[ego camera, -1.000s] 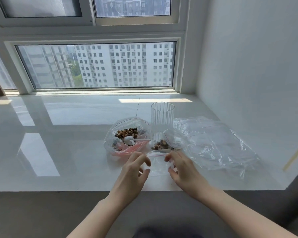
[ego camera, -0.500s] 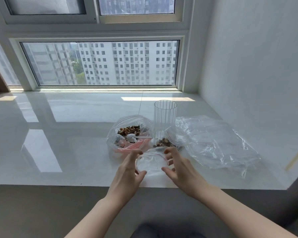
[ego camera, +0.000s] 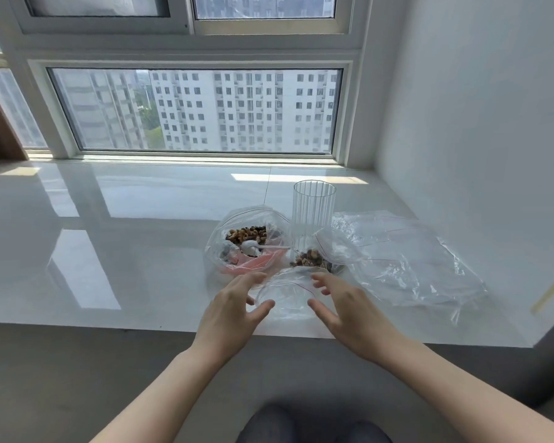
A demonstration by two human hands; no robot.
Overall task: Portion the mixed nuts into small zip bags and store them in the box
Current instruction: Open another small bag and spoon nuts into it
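Left hand [ego camera: 229, 310]: fingers spread and relaxed, grip wide, cupped beside the left edge of the small zip bag; contact cannot be confirmed.
Right hand [ego camera: 343, 306]: grip wide, fingers extended beside the bag's right edge; holding nothing visible.
Small zip bag [ego camera: 285, 295]: empty, clear, red seal line, mouth rounded open; sits on the surface [ego camera: 109, 251] near its front edge, between both hands.
Handling: thin film, very light, limp and slippery; likely to collapse or slide. Take hold at the stiffer zip rim, one pinch each side, to keep the mouth open.
Filled bag [ego camera: 314, 260]: holds a portion of nuts, just behind the empty one.
Large nut bag [ego camera: 247, 241]: open, contains mixed nuts [ego camera: 247, 234] and a white spoon [ego camera: 253, 248].
Ribbed clear container [ego camera: 314, 215]: upright, empty, behind the bags; probably the storage box.
Spare bags [ego camera: 406, 257]: loose pile to the right.
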